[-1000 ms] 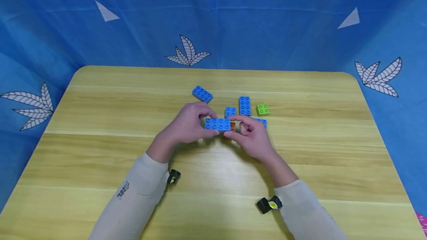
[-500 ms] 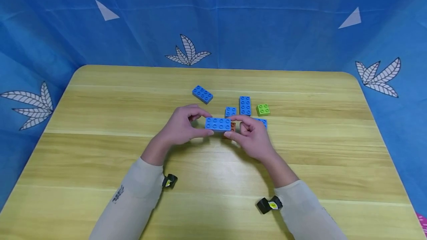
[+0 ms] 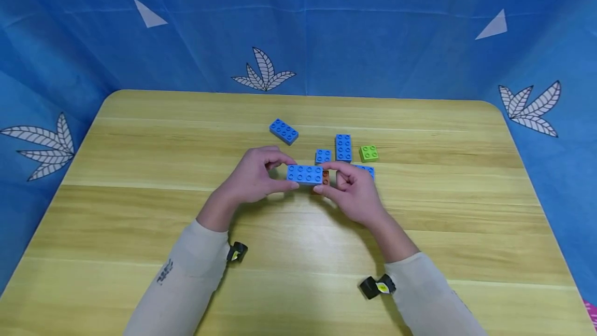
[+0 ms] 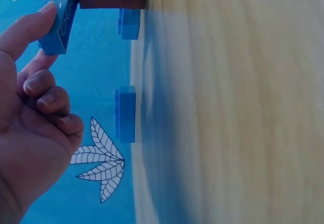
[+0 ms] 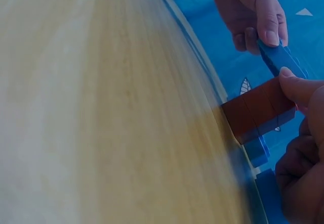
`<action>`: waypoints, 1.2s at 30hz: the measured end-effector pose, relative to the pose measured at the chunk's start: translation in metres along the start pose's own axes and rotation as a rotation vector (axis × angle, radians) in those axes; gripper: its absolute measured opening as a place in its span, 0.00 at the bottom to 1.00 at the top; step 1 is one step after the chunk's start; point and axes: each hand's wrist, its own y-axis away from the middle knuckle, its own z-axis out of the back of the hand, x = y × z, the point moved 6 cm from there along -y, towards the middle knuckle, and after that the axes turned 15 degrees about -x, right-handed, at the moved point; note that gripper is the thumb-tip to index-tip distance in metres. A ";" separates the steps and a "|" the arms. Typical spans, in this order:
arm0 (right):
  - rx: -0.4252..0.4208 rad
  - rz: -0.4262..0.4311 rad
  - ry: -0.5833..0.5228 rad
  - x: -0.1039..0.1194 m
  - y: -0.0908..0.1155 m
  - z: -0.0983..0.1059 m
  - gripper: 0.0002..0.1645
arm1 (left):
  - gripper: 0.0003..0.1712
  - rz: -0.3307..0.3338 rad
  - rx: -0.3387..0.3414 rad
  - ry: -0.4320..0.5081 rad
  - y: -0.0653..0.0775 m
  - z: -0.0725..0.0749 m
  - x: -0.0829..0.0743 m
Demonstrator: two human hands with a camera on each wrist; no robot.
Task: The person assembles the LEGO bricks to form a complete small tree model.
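A long blue toy building brick (image 3: 304,174) lies across the top of an upright stack of brown bricks (image 5: 255,107), overhanging to the left. My left hand (image 3: 252,176) pinches the overhanging end between thumb and finger; its other fingers are curled in the left wrist view. At the opposite end, my right hand (image 3: 355,195) pinches with thumb and index finger, the thumb at the top of the brown stack in the right wrist view. Studs show in a row under the blue brick's overhang or along its side; I cannot tell which. Most of the stack is hidden from above.
On the wooden table (image 3: 163,211), a loose blue brick (image 3: 283,131) lies behind my left hand. Beyond the stack are a small blue brick (image 3: 323,156), a long blue brick (image 3: 343,148) and a green brick (image 3: 369,153). Another blue brick (image 3: 368,171) is partly behind my right hand.
My left hand has slid left along the blue brick to its end during the first half second, then stayed there. The right hand and the brick look unmoved.
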 end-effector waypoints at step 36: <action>0.010 -0.046 0.062 0.005 -0.005 -0.001 0.23 | 0.20 0.011 0.048 -0.068 -0.001 0.002 -0.008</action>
